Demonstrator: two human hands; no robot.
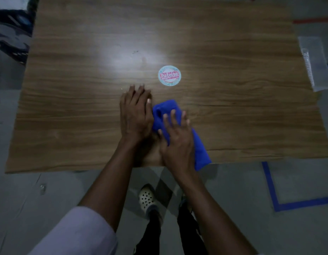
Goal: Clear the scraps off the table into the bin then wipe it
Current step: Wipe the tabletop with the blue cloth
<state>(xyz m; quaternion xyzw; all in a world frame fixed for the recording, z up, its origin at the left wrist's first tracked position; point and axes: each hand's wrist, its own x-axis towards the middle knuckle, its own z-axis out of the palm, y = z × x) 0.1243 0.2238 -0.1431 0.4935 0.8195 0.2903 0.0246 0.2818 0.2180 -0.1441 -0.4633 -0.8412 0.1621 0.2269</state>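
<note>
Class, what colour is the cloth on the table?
Blue; the cloth shows best in the head view.

My right grip [178, 142] covers the middle of the blue cloth [165, 111], so its folds there are hidden. The lettering on the round sticker [169, 76] is too blurred to read. The far edge of the counter [233, 107] is cut off at the top

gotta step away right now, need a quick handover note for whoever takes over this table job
Left hand: flat on the table, right beside the blue cloth.
Right hand: fingers spread, pressing on the cloth near the front edge.
Bin: not in view.
Done: no big scraps visible.
Left: wipe the top; check the round label and the tiny specks beyond the hands.
</note>
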